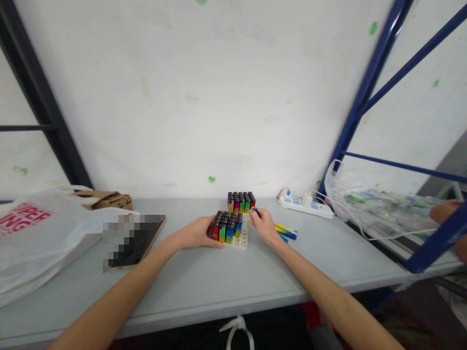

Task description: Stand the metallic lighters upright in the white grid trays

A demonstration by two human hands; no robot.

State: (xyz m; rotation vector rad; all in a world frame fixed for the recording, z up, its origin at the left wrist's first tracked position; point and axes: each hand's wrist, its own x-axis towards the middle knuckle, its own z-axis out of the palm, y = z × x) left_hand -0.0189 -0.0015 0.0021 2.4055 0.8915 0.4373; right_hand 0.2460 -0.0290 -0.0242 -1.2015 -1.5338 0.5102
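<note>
A white tray [241, 241] with round holes stands on the table, its left part filled with upright colourful lighters [226, 227] with dark tops. My left hand [199, 232] is wrapped around the left side of this tray, thumb along the front. At the tray's right, my right hand [264, 224] is closed in a pinch on a lighter [257, 212]; only its dark end shows. Just right of that hand, a few loose yellow and blue lighters [287, 231] lie flat. Behind the tray stands a second block of upright lighters [241, 202].
A white power strip [306, 206] with plugs and cables lies at the back right. To the left are a dark tablet-like device [146, 238], a white plastic bag [54, 243] and cardboard [109, 200]. Beyond the blue frame [352, 121], another person's hand [447, 214] is near clear plastic bags.
</note>
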